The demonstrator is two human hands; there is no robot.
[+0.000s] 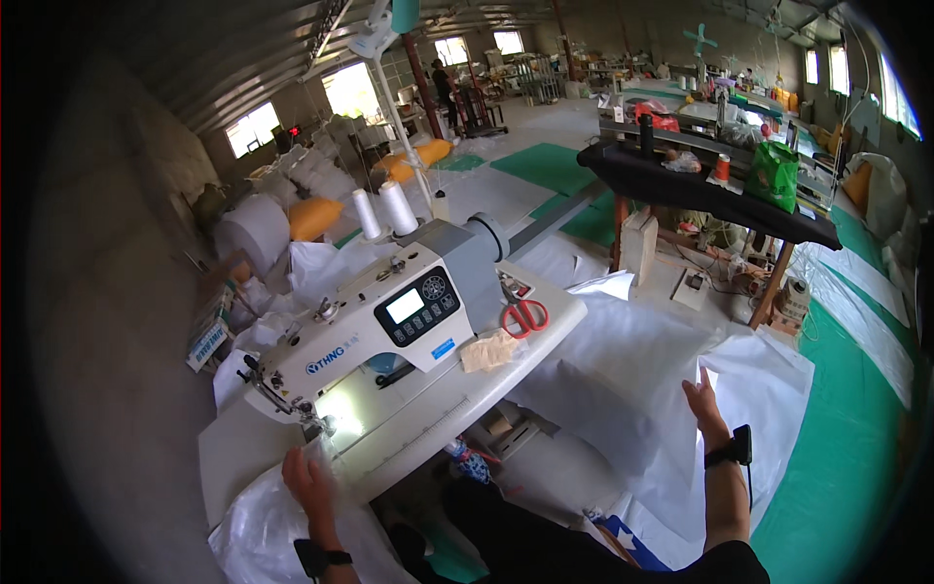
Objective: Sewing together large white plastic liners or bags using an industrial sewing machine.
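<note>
A white sewing machine (365,326) with a control panel and a lit needle area stands on its pale table (467,389). Close to the needle, my left hand (309,482) rests with fingers stretched out against a translucent plastic sheet (258,530), which hangs over the table's front left corner. Off to the right, my right hand (704,401) is at a fold of a large white sheet (623,389) and appears to grip it; some of its fingers are hidden. Red-handled scissors (523,317) and a tan scrap (488,351) lie on the machine table.
Two white thread cones (381,212) stand behind the machine. At the right is a black-covered bench (700,190) with a green bag (773,175) and an orange thread cone (721,168). Green sheeting (827,457) covers the floor. A person (445,92) stands far back.
</note>
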